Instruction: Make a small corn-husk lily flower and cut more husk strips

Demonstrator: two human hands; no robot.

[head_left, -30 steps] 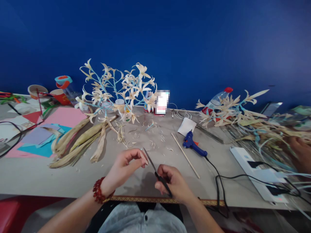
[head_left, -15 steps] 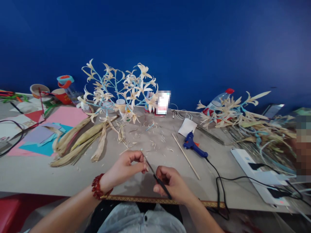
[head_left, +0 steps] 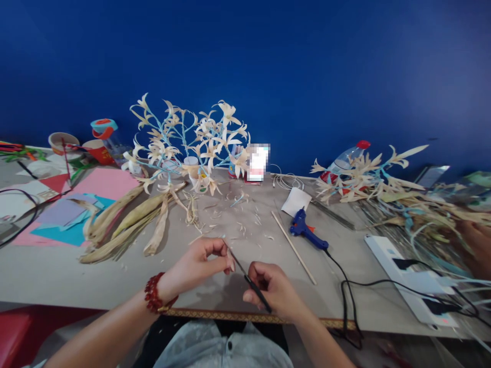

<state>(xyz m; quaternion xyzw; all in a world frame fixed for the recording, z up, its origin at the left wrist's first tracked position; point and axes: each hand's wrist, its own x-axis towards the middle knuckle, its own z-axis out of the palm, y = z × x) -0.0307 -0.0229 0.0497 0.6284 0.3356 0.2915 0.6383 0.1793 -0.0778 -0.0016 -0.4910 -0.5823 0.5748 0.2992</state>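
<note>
My right hand (head_left: 270, 289) is closed around the black handle of a slim metal tool (head_left: 256, 292). Its thin shaft points up and left to the fingertips of my left hand (head_left: 209, 258). Thumb and fingers of that hand are pinched together at the tool's tip; a small pale piece seems to lie between them, too small to name. Red beads circle my left wrist. Pale curled scraps (head_left: 241, 227) are scattered on the table beyond both hands.
Dried husks (head_left: 126, 225) and coloured paper (head_left: 111, 184) lie left. Pale husk flowers (head_left: 226, 135) stand at the back. To the right are a blue glue gun (head_left: 307, 230), a thin stick (head_left: 293, 248), a corded power strip (head_left: 406, 281) and another person's hand (head_left: 477, 243).
My hands keep nearly the same pose, with the tool shifted very slightly. At the far right, another person's hand now shows among the dried stems.
</note>
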